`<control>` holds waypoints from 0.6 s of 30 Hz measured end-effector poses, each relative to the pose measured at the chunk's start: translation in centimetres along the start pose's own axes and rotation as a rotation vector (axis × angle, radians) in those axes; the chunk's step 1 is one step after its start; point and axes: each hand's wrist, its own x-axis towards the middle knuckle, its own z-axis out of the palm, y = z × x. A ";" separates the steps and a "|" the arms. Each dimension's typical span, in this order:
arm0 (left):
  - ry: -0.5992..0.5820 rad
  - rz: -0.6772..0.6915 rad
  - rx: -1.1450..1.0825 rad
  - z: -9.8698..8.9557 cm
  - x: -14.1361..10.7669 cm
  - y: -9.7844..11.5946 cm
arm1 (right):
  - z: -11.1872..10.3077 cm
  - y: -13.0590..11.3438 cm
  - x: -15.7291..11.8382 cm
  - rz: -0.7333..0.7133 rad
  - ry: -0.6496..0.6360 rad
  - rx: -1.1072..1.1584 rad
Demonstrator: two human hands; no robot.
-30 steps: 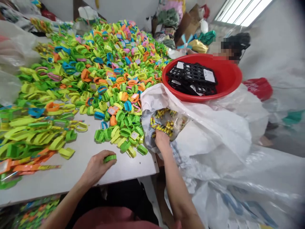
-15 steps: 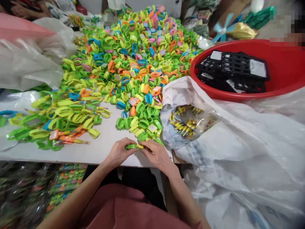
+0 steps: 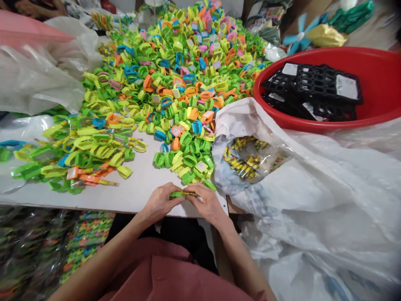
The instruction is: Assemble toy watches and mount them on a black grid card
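Near the table's front edge, my left hand (image 3: 161, 201) is closed on a green plastic toy watch (image 3: 176, 195). Close against it, my right hand (image 3: 205, 202) pinches a thin yellow printed stick packet (image 3: 190, 194), its end meeting the watch between my fingertips. Fingers partly cover both things, so I cannot tell whether they are joined. Just beyond my hands lies a big heap of toy watches (image 3: 188, 90) in green, yellow, orange, blue and pink. To the left, a smaller pile of watches (image 3: 84, 144) has yellow sticks attached. An open white bag (image 3: 236, 110) at right holds many yellow packets (image 3: 246, 165).
A red basin (image 3: 380, 88) with black plastic grid pieces (image 3: 327, 83) stands at the right. Plastic sheeting (image 3: 40, 79) covers the left side. Bagged colourful goods (image 3: 89, 234) lie below the table at left. Part of another person (image 3: 40, 8) shows at the far left.
My hands have shifted slightly to the right. The yellow packet now lies more level, in line with the green watch. The camera view has moved a little.
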 end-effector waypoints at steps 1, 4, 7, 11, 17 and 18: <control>-0.005 0.013 0.032 0.2 -0.2 -0.1 | 0.1 0.0 -0.1 0.003 -0.012 0.023; 0.044 0.058 0.176 1.3 -1.2 -0.4 | 0.1 0.0 -0.5 0.084 -0.074 0.064; 0.161 0.159 0.342 2.7 -2.6 -0.8 | -0.3 0.3 -1.1 0.202 -0.167 0.071; 0.191 0.245 0.414 4.1 -3.5 -0.9 | -0.6 0.9 -1.5 0.209 -0.274 0.128; 0.211 0.262 0.505 -2.8 -1.8 0.3 | -0.2 0.6 -0.2 0.265 -0.105 0.225; 0.278 0.226 0.552 -5.3 -1.3 0.4 | -0.8 0.8 0.2 0.266 -0.019 0.195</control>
